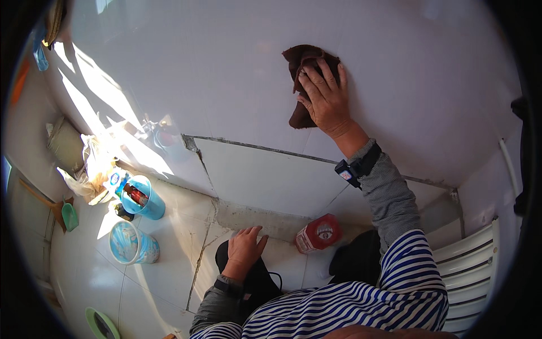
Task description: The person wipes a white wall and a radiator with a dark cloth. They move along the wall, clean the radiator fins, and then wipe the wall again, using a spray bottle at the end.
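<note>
My right hand (324,97) presses a crumpled dark brown cloth (302,114) against the glossy white wall (237,72). Its fingers are spread over the cloth, and part of the cloth hangs below the palm. Lower down, my left hand (245,250) rests on my dark-trousered knee (254,275), thumb apart from the fingers and nothing held. Between my knees, near the foot of the wall, stands a red-topped container (319,233) bearing writing.
On the tiled floor to the left are a light blue bin (152,205) with things inside, a patterned bucket (146,248) and plastic bags (91,169). A green dustpan (70,215) and a green-rimmed basin (101,324) are farther out. A white slatted panel (465,262) stands at right.
</note>
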`<action>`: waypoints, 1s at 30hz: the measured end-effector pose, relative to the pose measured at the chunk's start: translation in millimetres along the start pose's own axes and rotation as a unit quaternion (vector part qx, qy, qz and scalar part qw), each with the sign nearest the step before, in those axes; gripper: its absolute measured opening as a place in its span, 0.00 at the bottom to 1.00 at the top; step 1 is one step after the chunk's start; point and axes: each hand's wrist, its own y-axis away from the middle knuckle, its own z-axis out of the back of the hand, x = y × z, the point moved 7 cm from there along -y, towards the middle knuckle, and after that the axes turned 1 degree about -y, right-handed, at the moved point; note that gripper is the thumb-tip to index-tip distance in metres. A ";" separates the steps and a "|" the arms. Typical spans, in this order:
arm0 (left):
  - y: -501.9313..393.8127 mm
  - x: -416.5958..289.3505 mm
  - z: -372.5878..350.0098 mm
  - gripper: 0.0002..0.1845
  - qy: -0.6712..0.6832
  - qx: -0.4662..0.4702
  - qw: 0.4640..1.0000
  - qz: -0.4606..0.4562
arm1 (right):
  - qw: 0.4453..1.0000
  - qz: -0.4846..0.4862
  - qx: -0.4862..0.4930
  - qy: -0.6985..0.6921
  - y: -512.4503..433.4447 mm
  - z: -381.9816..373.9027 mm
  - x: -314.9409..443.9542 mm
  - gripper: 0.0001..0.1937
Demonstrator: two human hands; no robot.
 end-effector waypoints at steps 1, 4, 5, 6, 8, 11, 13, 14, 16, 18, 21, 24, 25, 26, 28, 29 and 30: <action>0.7 0.5 2.3 0.20 0.007 -0.005 1.000 0.000 | 0.997 -0.025 0.009 -0.076 0.3 3.3 10.2 0.21; -0.2 3.6 7.2 0.19 0.024 -0.023 0.999 0.002 | 0.931 -0.160 0.018 -0.328 26.6 18.5 48.2 0.17; 1.0 5.9 6.7 0.19 0.026 -0.018 0.999 0.010 | 0.872 -0.248 0.126 -0.402 48.8 12.4 61.8 0.17; 1.9 6.2 9.5 0.19 0.038 -0.035 0.999 0.002 | 0.786 -0.332 0.235 -0.466 77.2 8.8 78.0 0.18; 3.9 10.7 10.4 0.19 0.050 -0.041 0.998 0.014 | 0.640 -0.435 0.341 -0.534 129.6 9.3 106.1 0.20; 8.7 20.3 11.3 0.21 0.095 -0.020 0.995 0.036 | 0.524 -0.538 0.328 -0.572 190.9 17.7 138.1 0.21; 15.6 20.6 9.5 0.23 0.233 -0.016 0.972 0.040 | 0.416 -0.651 0.309 -0.555 233.3 35.4 156.8 0.20; 12.7 19.1 10.1 0.25 0.345 -0.029 0.937 0.037 | 0.395 -0.639 0.288 -0.593 235.3 42.0 168.1 0.19; 9.9 9.8 5.5 0.31 0.484 -0.021 0.875 0.018 | 0.321 -0.659 0.265 -0.626 242.1 53.4 188.7 0.19; 11.7 -17.0 -17.5 0.32 0.521 0.048 0.852 -0.001 | 0.321 -0.619 0.263 -0.667 236.4 64.9 196.7 0.18; 19.9 -43.2 -52.8 0.33 0.610 0.144 0.777 0.045 | 0.406 -0.581 0.281 -0.648 240.1 81.4 186.3 0.20; 25.4 -39.5 -73.9 0.31 0.675 0.168 0.707 0.126 | 0.613 -0.505 0.298 -0.530 258.0 112.1 147.0 0.20; 24.8 -34.8 -77.2 0.30 0.700 0.160 0.682 0.141 | 0.672 -0.482 0.304 -0.473 269.2 128.2 131.5 0.20; 20.6 -25.4 -81.4 0.30 0.718 0.138 0.660 0.175 | 0.725 -0.443 0.331 -0.411 281.6 143.1 116.2 0.19; -2.0 -6.0 -82.1 0.30 0.785 0.083 0.585 0.186 | 0.812 -0.356 0.362 -0.286 307.7 176.4 87.9 0.18; -18.0 14.6 -76.0 0.29 0.746 0.029 0.638 0.191 | 0.846 -0.311 0.369 -0.227 321.7 194.9 75.5 0.17; -37.3 33.2 -62.7 0.29 0.719 -0.028 0.674 0.163 | 0.859 -0.294 0.376 -0.185 339.1 208.9 62.9 0.16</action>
